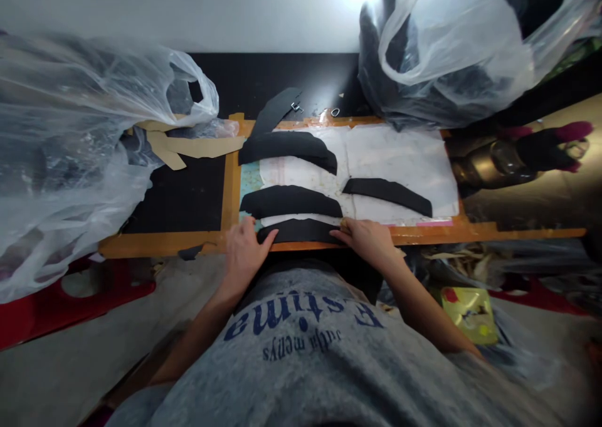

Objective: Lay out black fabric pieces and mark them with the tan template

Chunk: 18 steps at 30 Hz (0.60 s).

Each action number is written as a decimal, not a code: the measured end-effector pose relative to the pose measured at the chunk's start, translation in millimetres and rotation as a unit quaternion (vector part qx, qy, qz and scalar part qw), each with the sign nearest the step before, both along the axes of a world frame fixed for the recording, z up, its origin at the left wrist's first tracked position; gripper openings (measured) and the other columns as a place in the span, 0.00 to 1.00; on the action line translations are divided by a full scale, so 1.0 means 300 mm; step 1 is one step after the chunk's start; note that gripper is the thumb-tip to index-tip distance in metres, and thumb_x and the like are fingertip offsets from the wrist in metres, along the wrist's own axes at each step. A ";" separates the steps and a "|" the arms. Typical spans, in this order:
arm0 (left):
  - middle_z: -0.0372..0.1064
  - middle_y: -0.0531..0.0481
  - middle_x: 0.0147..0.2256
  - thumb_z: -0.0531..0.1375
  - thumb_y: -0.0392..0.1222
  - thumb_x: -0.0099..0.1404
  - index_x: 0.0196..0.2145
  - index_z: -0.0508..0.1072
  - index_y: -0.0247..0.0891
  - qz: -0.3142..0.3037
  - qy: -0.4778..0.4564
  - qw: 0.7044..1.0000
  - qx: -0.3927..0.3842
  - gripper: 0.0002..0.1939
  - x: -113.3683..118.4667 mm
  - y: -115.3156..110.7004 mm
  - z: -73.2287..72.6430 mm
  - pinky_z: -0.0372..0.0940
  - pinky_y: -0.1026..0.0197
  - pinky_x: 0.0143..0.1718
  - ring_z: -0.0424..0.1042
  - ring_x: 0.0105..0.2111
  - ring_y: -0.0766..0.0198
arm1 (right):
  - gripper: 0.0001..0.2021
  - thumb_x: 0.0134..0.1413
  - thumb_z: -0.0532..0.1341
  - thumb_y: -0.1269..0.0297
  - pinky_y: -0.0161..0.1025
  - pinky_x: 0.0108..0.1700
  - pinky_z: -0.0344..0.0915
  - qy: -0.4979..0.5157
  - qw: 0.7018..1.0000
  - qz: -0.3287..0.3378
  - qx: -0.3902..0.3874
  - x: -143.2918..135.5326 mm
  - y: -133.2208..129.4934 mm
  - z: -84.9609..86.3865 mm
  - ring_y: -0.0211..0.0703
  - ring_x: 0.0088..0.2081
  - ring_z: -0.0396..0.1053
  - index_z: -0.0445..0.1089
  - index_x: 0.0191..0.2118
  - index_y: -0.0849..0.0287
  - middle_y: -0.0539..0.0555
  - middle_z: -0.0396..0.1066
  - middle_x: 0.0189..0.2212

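A curved black strip (pixel 303 231) lies along the front edge of the table. My left hand (pixel 247 242) pinches its left end, thumb on top. At its right end, my right hand (pixel 364 236) holds it between thumb and curled fingers. Just behind this strip lies a wider black curved piece (pixel 291 201). Farther back is another black curved piece (pixel 288 146), with a dark grey strip (pixel 276 110) slanting away behind it. A single black strip (pixel 388 192) rests on white paper (pixel 399 154) to the right.
Plastic bags (pixel 75 145) fill the left side, beside beige strips (pixel 197 147). A large bag (pixel 451 38) stands at the back right. Small metal pieces (pixel 296 107) and a ring (pixel 335 111) lie at the back. A yellow container (pixel 469 314) is below the table, right.
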State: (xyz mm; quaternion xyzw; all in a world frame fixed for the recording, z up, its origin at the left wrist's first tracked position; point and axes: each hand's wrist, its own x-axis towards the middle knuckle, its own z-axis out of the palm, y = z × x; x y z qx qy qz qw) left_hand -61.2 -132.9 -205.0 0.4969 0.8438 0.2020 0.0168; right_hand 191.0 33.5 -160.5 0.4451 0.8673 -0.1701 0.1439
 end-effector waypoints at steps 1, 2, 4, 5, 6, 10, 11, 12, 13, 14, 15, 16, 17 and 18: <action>0.70 0.43 0.35 0.68 0.64 0.60 0.43 0.67 0.39 0.029 0.009 1.000 -0.001 0.28 -0.009 -0.004 0.002 0.64 0.51 0.40 0.72 0.37 0.47 | 0.21 0.65 0.60 0.41 0.40 0.30 0.44 -0.010 1.000 0.002 0.002 -0.003 0.005 0.001 0.48 0.29 0.69 0.74 0.34 0.55 0.59 0.76 0.29; 0.70 0.43 0.35 0.69 0.67 0.57 0.44 0.67 0.39 0.048 0.019 0.999 -0.001 0.32 -0.018 -0.009 0.002 0.64 0.50 0.40 0.72 0.37 0.46 | 0.23 0.64 0.60 0.39 0.40 0.30 0.45 -0.021 1.000 -0.001 0.001 -0.005 0.012 0.002 0.49 0.29 0.70 0.75 0.34 0.55 0.60 0.76 0.29; 0.70 0.42 0.35 0.67 0.69 0.58 0.42 0.67 0.38 0.049 0.040 0.998 -0.009 0.32 -0.030 -0.022 0.000 0.63 0.49 0.41 0.71 0.38 0.45 | 0.27 0.60 0.60 0.33 0.40 0.30 0.47 -0.046 0.999 -0.015 -0.002 -0.001 0.028 0.001 0.51 0.30 0.71 0.76 0.33 0.55 0.61 0.76 0.30; 0.70 0.41 0.36 0.65 0.67 0.61 0.41 0.67 0.38 0.039 0.050 0.998 -0.015 0.29 -0.032 -0.030 -0.002 0.63 0.50 0.41 0.71 0.39 0.45 | 0.29 0.58 0.60 0.31 0.39 0.30 0.47 -0.054 0.998 -0.022 -0.004 0.007 0.037 0.001 0.51 0.31 0.71 0.76 0.33 0.55 0.61 0.76 0.30; 0.70 0.40 0.37 0.62 0.65 0.65 0.39 0.68 0.38 0.029 0.061 0.997 -0.023 0.25 -0.032 -0.038 -0.005 0.62 0.50 0.42 0.71 0.40 0.46 | 0.30 0.56 0.60 0.30 0.39 0.30 0.47 -0.057 0.998 -0.027 -0.006 0.018 0.047 0.002 0.52 0.31 0.71 0.77 0.33 0.55 0.61 0.77 0.31; 0.71 0.39 0.39 0.55 0.54 0.73 0.40 0.70 0.36 0.022 0.076 0.996 -0.037 0.17 -0.023 -0.064 -0.017 0.60 0.50 0.42 0.70 0.41 0.47 | 0.21 0.66 0.59 0.43 0.38 0.30 0.47 -0.023 0.999 -0.008 -0.040 0.086 0.075 0.011 0.48 0.32 0.71 0.74 0.33 0.56 0.57 0.76 0.30; 0.71 0.39 0.39 0.55 0.52 0.74 0.40 0.70 0.36 0.020 0.068 0.997 -0.029 0.15 -0.023 -0.067 -0.020 0.60 0.50 0.42 0.69 0.41 0.47 | 0.19 0.68 0.58 0.48 0.38 0.31 0.48 -0.007 0.999 -0.009 -0.044 0.101 0.074 0.013 0.46 0.31 0.70 0.73 0.32 0.57 0.56 0.75 0.29; 0.71 0.39 0.39 0.55 0.50 0.74 0.41 0.70 0.37 0.015 0.056 0.998 -0.015 0.13 -0.025 -0.069 -0.023 0.61 0.50 0.43 0.69 0.41 0.48 | 0.18 0.69 0.57 0.51 0.38 0.31 0.49 0.015 0.999 -0.016 -0.046 0.110 0.069 0.013 0.46 0.30 0.70 0.72 0.32 0.57 0.55 0.74 0.28; 0.71 0.40 0.39 0.55 0.48 0.74 0.41 0.70 0.37 0.009 0.042 0.999 0.004 0.11 -0.029 -0.067 -0.024 0.61 0.50 0.44 0.69 0.41 0.48 | 0.17 0.70 0.56 0.53 0.38 0.31 0.50 0.044 0.998 -0.029 -0.046 0.113 0.058 0.011 0.45 0.30 0.69 0.71 0.32 0.57 0.55 0.74 0.27; 0.71 0.41 0.38 0.55 0.46 0.74 0.40 0.71 0.38 0.001 0.028 0.999 0.026 0.10 -0.037 -0.062 -0.024 0.61 0.50 0.45 0.70 0.41 0.49 | 0.16 0.69 0.56 0.52 0.38 0.32 0.52 0.076 0.995 -0.043 -0.046 0.110 0.042 0.006 0.45 0.30 0.70 0.71 0.34 0.57 0.54 0.73 0.27; 0.71 0.41 0.38 0.55 0.45 0.74 0.40 0.71 0.38 -0.006 0.015 0.999 0.048 0.09 -0.050 -0.052 -0.021 0.62 0.50 0.46 0.70 0.41 0.50 | 0.15 0.67 0.58 0.51 0.37 0.33 0.54 0.108 0.992 -0.053 -0.047 0.100 0.023 -0.003 0.45 0.31 0.70 0.70 0.35 0.57 0.54 0.74 0.28; 0.71 0.41 0.38 0.55 0.44 0.74 0.40 0.71 0.39 -0.011 0.008 0.998 0.067 0.08 -0.067 -0.036 -0.017 0.62 0.50 0.46 0.70 0.41 0.50 | 0.14 0.64 0.61 0.50 0.37 0.33 0.56 0.137 0.988 -0.061 -0.046 0.086 0.001 -0.014 0.45 0.32 0.71 0.70 0.36 0.56 0.54 0.74 0.31; 0.71 0.41 0.39 0.55 0.43 0.74 0.40 0.72 0.39 -0.012 0.006 0.996 0.084 0.08 -0.091 -0.014 -0.010 0.62 0.50 0.47 0.70 0.42 0.50 | 0.13 0.61 0.64 0.51 0.37 0.34 0.57 0.160 0.984 -0.064 -0.044 0.068 -0.021 -0.026 0.46 0.34 0.71 0.69 0.36 0.56 0.55 0.75 0.34; 0.71 0.40 0.40 0.54 0.43 0.74 0.41 0.73 0.38 -0.011 0.008 0.995 0.095 0.09 -0.120 0.014 -0.002 0.63 0.50 0.48 0.70 0.43 0.50 | 0.13 0.57 0.67 0.52 0.37 0.34 0.57 0.179 0.981 -0.062 -0.044 0.050 -0.041 -0.036 0.46 0.34 0.71 0.68 0.35 0.56 0.56 0.74 0.35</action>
